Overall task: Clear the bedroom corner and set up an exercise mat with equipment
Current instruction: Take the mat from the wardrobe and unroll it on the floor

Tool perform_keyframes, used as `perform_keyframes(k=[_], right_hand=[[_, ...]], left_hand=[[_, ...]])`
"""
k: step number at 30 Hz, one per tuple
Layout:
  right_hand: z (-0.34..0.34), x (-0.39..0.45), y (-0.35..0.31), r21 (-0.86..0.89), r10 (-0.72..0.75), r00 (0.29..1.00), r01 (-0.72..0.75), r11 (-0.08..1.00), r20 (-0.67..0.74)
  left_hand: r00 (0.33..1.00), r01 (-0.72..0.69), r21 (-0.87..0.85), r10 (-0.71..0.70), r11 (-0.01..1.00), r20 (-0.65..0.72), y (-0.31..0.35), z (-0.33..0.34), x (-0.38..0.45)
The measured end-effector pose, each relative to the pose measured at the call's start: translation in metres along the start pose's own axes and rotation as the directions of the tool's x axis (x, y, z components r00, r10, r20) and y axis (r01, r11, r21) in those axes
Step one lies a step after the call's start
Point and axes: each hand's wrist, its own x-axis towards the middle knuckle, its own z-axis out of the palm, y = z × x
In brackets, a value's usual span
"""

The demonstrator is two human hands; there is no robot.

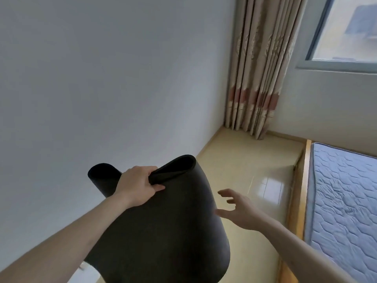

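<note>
Left hand pinches the dark mat's folded top edge so it hangs clear of the floor, right hand spread wide just beside it, likely to catch the edge.

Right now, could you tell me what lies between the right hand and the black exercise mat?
Nothing: the head view shows only bare floor tiles in the gap between the open right hand and the exercise mat.

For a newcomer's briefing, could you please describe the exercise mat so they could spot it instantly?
Left of the wooden bed frame, above the tan floor, the left hand grips a dark charcoal foam exercise mat. It is the only black, loosely curled sheet there.
</note>
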Motion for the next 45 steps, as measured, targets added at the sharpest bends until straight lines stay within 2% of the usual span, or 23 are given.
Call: perform_keyframes(k=[6, 12, 15, 18, 25, 28, 31, 37, 40, 45], right_hand=[[-0.024, 0.05, 0.056, 0.063, 0.134, 0.99, -0.131, 0.989, -0.053], [-0.076, 0.126, 0.127, 0.036, 0.199, 0.975, -0.196, 0.98, -0.098], [-0.12, 0.165, 0.155, 0.018, 0.197, 0.971, -0.197, 0.98, -0.132], [-0.17, 0.205, 0.176, -0.074, 0.121, 0.976, -0.136, 0.988, -0.18], [-0.226, 0.278, 0.216, -0.108, 0.114, 0.965, -0.142, 0.984, -0.235], [-0.235, 0.308, 0.23, -0.065, 0.145, 0.957, -0.166, 0.984, -0.253], [-0.239, 0.345, 0.244, -0.024, 0.176, 0.928, -0.194, 0.981, -0.33], [-0.244, 0.432, 0.264, -0.052, 0.259, 0.896, -0.297, 0.954, -0.361], [-0.246, 0.488, 0.278, -0.063, 0.344, 0.866, -0.391, 0.918, -0.363], [-0.239, 0.568, 0.317, -0.083, 0.465, 0.84, -0.503, 0.86, -0.278]], left_hand=[[0.998, -0.063, -0.071, 0.062, 0.995, -0.021, 0.011, 0.019, 0.109], [0.99, -0.132, -0.256, 0.141, 0.958, 0.015, 0.042, 0.049, 0.23], [0.982, -0.16, -0.326, 0.183, 0.932, 0.042, 0.067, 0.064, 0.287], [0.973, -0.2, -0.382, 0.227, 0.902, 0.028, 0.093, 0.08, 0.341], [0.943, -0.276, -0.442, 0.33, 0.854, 0.049, 0.129, 0.118, 0.446], [0.943, -0.254, -0.445, 0.322, 0.859, 0.083, 0.134, 0.135, 0.495], [0.943, -0.188, -0.454, 0.29, 0.871, 0.165, 0.129, 0.158, 0.55], [0.919, -0.068, -0.454, 0.234, 0.888, 0.318, 0.101, 0.218, 0.659], [0.891, 0.002, -0.433, 0.195, 0.902, 0.41, 0.083, 0.262, 0.722], [0.809, 0.128, -0.359, 0.112, 0.925, 0.577, 0.048, 0.351, 0.807]])
